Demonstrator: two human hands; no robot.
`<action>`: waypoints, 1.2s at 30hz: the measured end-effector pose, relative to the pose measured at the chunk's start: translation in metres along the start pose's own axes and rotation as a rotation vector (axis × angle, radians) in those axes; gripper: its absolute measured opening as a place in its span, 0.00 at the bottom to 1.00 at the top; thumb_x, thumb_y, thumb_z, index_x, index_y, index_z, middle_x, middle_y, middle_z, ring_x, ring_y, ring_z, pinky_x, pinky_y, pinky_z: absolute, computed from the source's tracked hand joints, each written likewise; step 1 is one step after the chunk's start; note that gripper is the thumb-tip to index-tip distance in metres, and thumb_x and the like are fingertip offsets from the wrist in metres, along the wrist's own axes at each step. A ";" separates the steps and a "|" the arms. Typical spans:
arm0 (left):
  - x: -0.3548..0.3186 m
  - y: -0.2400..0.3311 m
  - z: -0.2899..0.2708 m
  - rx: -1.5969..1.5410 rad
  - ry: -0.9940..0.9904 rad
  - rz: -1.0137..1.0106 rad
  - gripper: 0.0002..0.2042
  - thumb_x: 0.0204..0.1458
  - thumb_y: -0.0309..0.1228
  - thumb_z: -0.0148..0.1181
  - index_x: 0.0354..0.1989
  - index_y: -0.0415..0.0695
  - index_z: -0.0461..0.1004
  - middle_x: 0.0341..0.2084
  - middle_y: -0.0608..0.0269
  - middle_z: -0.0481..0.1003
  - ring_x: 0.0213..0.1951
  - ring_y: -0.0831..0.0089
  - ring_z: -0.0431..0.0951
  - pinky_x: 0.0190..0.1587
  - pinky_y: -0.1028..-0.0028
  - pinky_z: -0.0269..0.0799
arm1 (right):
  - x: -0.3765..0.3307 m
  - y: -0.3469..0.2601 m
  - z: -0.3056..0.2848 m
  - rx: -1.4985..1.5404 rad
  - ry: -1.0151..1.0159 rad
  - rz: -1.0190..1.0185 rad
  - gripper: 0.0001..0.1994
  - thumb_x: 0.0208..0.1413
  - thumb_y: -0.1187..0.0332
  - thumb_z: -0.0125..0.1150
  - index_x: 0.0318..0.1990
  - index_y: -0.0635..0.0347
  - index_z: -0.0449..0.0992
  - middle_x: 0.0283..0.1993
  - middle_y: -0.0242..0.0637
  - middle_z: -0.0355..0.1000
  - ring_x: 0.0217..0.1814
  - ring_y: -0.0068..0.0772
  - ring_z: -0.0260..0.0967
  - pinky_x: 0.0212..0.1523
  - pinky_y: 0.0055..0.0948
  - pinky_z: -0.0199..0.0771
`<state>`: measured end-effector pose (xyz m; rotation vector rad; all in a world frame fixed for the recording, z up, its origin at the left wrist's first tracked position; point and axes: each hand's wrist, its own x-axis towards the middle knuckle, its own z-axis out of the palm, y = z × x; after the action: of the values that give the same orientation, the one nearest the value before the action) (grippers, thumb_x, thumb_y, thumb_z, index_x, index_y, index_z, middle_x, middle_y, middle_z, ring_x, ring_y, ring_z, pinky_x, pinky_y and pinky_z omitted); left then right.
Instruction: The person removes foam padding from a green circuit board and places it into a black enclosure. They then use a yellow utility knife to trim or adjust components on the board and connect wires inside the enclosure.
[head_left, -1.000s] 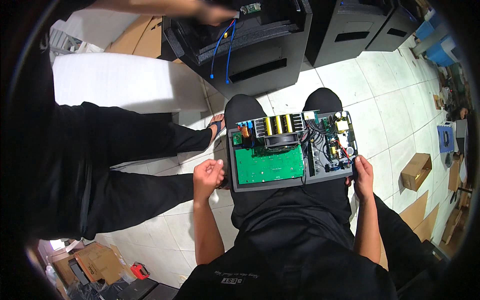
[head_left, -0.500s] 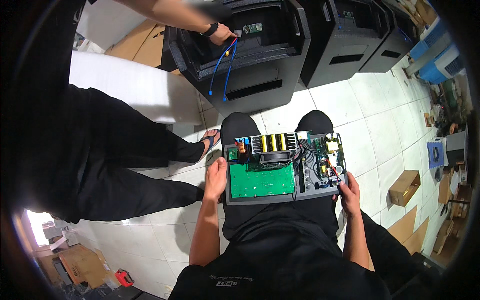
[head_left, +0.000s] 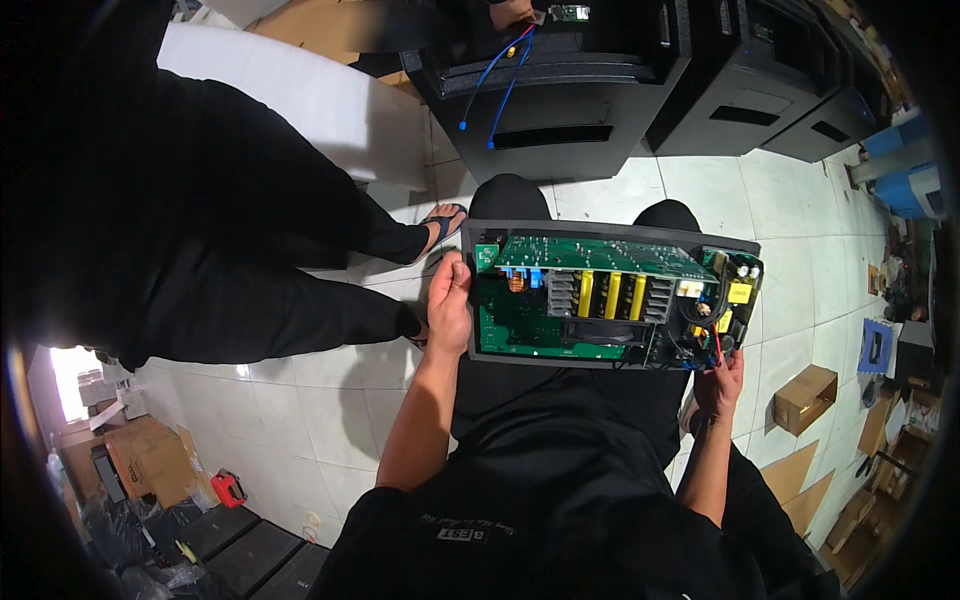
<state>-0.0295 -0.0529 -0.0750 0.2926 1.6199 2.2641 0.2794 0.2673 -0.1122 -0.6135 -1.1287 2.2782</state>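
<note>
Above my lap I hold an amplifier module (head_left: 610, 245), a dark plate carrying green circuit boards, finned heat sinks, yellow-wrapped parts and a copper coil. The fingers of my left hand (head_left: 450, 305) are closed on its left edge, thumb uppermost. At the lower right corner, my right hand (head_left: 722, 385) grips the module beside a thin red wire (head_left: 717, 343) and black leads. The plate is tilted, so the boards are seen partly edge-on. Its underside and the fingertips beneath it are hidden.
Ahead stands a black speaker cabinet (head_left: 560, 150), with blue wires (head_left: 513, 95) hanging over its front from a co-worker's hand (head_left: 512, 12). More black cabinets (head_left: 730, 90) stand to the right. The co-worker's dark-trousered legs (head_left: 270, 230) are close on my left. A cardboard box (head_left: 805, 398) sits on the tiled floor.
The module has tilted, its boards now showing more from the side, and both my hands have turned with it. My view has shifted, moving the cabinets and the co-worker's hand toward the top edge.
</note>
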 end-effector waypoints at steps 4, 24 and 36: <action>0.009 0.004 -0.001 -0.040 -0.067 -0.051 0.14 0.72 0.41 0.47 0.35 0.46 0.66 0.29 0.78 0.62 0.35 0.87 0.57 0.40 0.84 0.54 | 0.012 -0.007 0.001 -0.061 -0.073 -0.081 0.28 0.62 0.72 0.62 0.68 0.63 0.61 0.63 0.41 0.71 0.62 0.39 0.73 0.62 0.43 0.71; 0.031 -0.020 -0.011 -0.031 0.105 0.287 0.11 0.65 0.26 0.50 0.28 0.38 0.66 0.33 0.68 0.65 0.37 0.79 0.61 0.42 0.78 0.57 | 0.065 0.007 -0.054 -0.533 -0.078 -0.176 0.25 0.61 0.86 0.46 0.66 0.67 0.60 0.60 0.43 0.71 0.56 0.31 0.73 0.54 0.29 0.76; 0.023 -0.035 -0.031 0.045 0.125 0.318 0.15 0.67 0.32 0.52 0.28 0.37 0.67 0.35 0.57 0.74 0.38 0.72 0.70 0.46 0.73 0.65 | 0.105 -0.063 0.029 -0.474 -0.155 -0.203 0.18 0.59 0.70 0.56 0.53 0.75 0.75 0.51 0.49 0.78 0.54 0.40 0.76 0.59 0.39 0.74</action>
<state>-0.0563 -0.0610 -0.1191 0.4571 1.7985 2.5256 0.1978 0.3486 -0.0616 -0.4708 -1.7464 1.9179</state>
